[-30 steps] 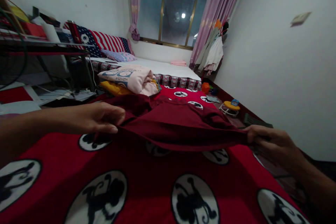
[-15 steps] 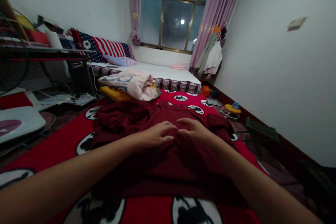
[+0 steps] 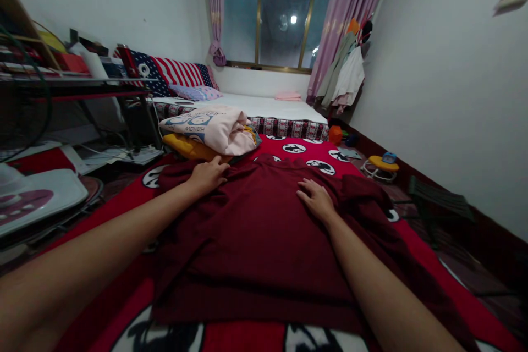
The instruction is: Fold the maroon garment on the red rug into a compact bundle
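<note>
A dark maroon garment [image 3: 256, 231] lies spread on a red blanket with black-and-white round prints [image 3: 305, 157]. My left hand [image 3: 208, 175] rests flat on the garment's far left part, fingers apart, close to a pile of folded clothes [image 3: 210, 129] in pink and yellow. My right hand [image 3: 315, 198] lies flat on the garment right of its middle, fingers spread. Neither hand grips the cloth.
Beyond the blanket stands a bed with a white sheet [image 3: 264, 107] and a stars-and-stripes pillow [image 3: 173, 71] under a window. A dark desk [image 3: 74, 85] and a white ironing surface [image 3: 37, 195] are on the left. Toys [image 3: 381, 164] and a small dark chair [image 3: 441, 203] line the right wall.
A second ago both hands held the garment's edge stretched wide. They laid it down, met at its middle, and have now slid apart and farther away across the cloth.
</note>
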A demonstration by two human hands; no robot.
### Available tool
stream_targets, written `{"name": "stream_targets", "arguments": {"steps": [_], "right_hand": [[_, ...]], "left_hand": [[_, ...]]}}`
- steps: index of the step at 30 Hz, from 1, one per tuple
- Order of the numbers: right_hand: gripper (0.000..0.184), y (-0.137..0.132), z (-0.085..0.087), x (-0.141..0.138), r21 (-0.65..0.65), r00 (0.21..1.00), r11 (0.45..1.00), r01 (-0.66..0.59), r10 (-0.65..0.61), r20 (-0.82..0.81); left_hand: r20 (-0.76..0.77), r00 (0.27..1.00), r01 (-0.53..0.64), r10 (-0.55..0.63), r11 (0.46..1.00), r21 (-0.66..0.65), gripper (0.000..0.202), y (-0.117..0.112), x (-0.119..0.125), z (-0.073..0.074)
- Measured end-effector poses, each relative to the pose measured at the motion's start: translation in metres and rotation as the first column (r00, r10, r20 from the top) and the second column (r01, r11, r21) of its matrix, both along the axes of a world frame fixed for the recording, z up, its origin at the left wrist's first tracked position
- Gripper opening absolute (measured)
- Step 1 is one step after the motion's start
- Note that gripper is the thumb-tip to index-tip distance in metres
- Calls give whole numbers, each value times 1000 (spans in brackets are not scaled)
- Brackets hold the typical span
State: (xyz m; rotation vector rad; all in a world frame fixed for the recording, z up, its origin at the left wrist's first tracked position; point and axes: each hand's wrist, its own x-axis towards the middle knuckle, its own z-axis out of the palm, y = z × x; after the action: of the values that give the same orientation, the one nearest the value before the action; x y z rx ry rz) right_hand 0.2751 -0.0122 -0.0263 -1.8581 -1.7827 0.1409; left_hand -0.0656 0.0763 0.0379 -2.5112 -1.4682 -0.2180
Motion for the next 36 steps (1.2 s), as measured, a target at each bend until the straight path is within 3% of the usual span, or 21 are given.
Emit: {"name": "stream_targets", "arguments": {"steps": [3, 7, 12, 15, 19, 22, 25, 29, 33, 36], "right_hand": [[36, 2, -4, 2, 54, 1000, 999, -4, 4, -7], [36, 4, -8, 3, 90, 1000, 996, 12, -11, -6], [40, 1, -6, -3, 51, 998, 998, 27, -29, 49], [40, 0, -6, -5, 42, 998, 999, 18, -20, 63], [39, 1, -8, -2, 77, 1000, 997, 7, -10, 28], [41, 3, -8, 3, 162, 995, 987, 25, -9, -102], [48, 5, -7, 8, 292, 941, 936, 198, -97, -326], [54, 3, -6, 9, 324, 854, 845, 425, -256, -453], [54, 7, -8, 13, 336, 879, 834, 437, -316, -358], [58, 27, -8, 22, 373, 893, 817, 440, -352, -281]], "left_hand": [[-74, 997, -6, 7, 1000, 17, 24, 2, -1, 12], [-61, 994, -78, 86, 989, 124, 27, 3, 1, 30], [-56, 996, -60, 65, 995, 83, 28, -10, 41, 35], [-2, 999, 49, -49, 998, 36, 29, -21, 85, 23], [70, 986, 157, -151, 982, -104, 35, -25, 130, -10], [222, 970, 119, -94, 988, -101, 41, -20, 141, -36], [413, 910, 80, -43, 994, -74, 38, -14, 140, -53], [527, 848, 112, -53, 991, -79, 33, -10, 136, -57], [616, 786, 126, -50, 989, -80, 26, -7, 136, -55], [624, 777, 163, -85, 984, -70, 22, -4, 136, -55]]}}
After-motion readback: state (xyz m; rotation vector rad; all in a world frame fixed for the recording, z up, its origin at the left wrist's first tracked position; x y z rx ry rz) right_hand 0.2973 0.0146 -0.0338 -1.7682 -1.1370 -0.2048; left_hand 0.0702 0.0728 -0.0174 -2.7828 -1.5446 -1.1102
